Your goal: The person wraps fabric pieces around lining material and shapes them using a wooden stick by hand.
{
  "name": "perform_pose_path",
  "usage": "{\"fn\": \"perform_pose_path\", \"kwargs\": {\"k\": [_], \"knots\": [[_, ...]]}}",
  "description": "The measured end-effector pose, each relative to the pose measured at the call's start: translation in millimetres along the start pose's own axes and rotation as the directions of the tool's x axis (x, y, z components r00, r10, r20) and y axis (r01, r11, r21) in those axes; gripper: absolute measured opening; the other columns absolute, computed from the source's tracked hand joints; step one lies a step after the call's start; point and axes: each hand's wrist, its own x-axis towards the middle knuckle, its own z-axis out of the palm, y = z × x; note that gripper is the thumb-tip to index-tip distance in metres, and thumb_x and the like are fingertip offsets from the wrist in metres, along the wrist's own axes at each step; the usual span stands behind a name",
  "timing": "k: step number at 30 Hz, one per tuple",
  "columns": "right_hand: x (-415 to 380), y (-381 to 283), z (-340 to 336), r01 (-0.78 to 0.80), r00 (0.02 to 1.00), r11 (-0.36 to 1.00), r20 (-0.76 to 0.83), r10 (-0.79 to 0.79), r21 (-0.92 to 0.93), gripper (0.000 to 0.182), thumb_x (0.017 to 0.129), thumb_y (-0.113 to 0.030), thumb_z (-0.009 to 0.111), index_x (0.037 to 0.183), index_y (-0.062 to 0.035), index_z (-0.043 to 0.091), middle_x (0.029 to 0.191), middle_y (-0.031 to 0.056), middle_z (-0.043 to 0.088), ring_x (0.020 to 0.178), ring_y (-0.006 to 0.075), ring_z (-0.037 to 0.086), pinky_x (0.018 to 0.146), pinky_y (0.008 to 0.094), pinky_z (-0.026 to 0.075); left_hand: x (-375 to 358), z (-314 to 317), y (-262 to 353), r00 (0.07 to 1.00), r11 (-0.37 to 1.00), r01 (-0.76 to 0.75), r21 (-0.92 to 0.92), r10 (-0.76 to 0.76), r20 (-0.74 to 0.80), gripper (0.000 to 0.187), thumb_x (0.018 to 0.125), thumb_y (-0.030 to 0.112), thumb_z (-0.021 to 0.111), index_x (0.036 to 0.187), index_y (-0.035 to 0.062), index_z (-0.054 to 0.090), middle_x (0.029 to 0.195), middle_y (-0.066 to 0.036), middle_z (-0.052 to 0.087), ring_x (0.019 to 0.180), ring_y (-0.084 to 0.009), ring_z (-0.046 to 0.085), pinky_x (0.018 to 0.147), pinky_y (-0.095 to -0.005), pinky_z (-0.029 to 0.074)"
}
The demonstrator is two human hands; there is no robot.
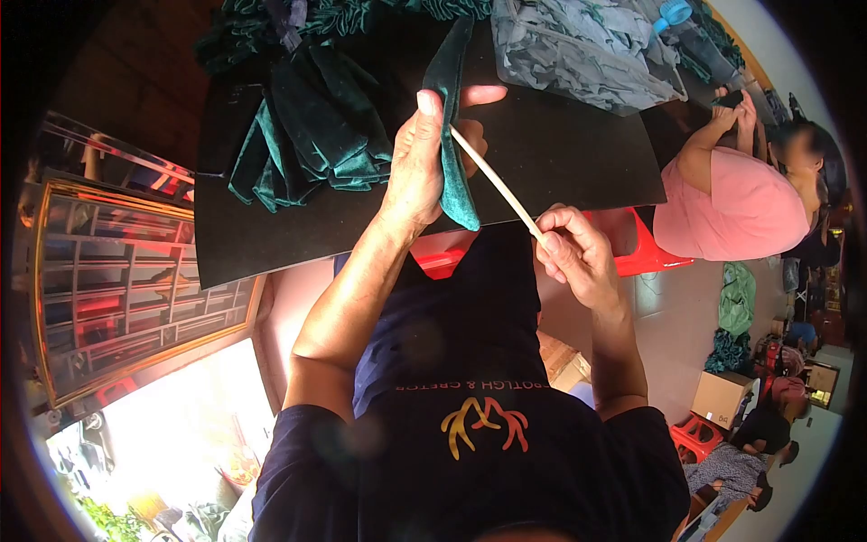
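My left hand [417, 167] is closed around a narrow dark green velvet strip [456, 185], its thumb pressed against the fabric. The strip hangs lengthwise, one tapered end pointing up and the other down below the palm. A thin pale wooden stick [497, 181] slants across in front of me, its far tip right at the strip's edge near my left fingers. My right hand [578, 253] pinches the stick's near end between thumb and fingers. A pile of similar green velvet pieces [316, 126] lies on the black table [560, 172] beside my left hand.
A clear plastic bin [578, 63] of grey-green fabric stands at the table's far right. More gathered green velvet [388, 18] lies along the back. A person in pink [731, 203] sits to the right. Red stools [632, 244] stand under the table edge.
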Motion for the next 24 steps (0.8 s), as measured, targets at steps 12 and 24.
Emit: {"fn": "perform_pose_path", "kwargs": {"k": [12,24], "knots": [[10,5,4,0.067,0.987,0.998,-0.145,-0.064,0.017,0.016,0.097,-0.012,0.053,0.107,-0.0002,0.053,0.081,0.0005,0.050,0.058,0.0030,0.044,0.048,0.0183,0.035,-3,3,-8,0.991,0.917,-0.131,0.376,0.123,0.044,0.036,0.093,0.032,0.062,0.117,0.0051,0.058,0.089,0.001,0.061,0.086,-0.0066,0.053,0.078,-0.0261,0.046],[25,15,12,0.166,0.960,0.981,-0.243,-0.138,0.099,0.016,0.097,-0.012,0.054,0.105,0.0012,0.054,0.081,0.0008,0.050,0.060,0.0042,0.046,0.047,0.0184,0.036,-17,15,-10,0.990,0.895,-0.139,0.425,0.125,0.061,0.041,0.092,0.026,0.064,0.123,0.0040,0.049,0.092,-0.003,0.060,0.082,-0.0081,0.054,0.074,-0.0259,0.047]]}}
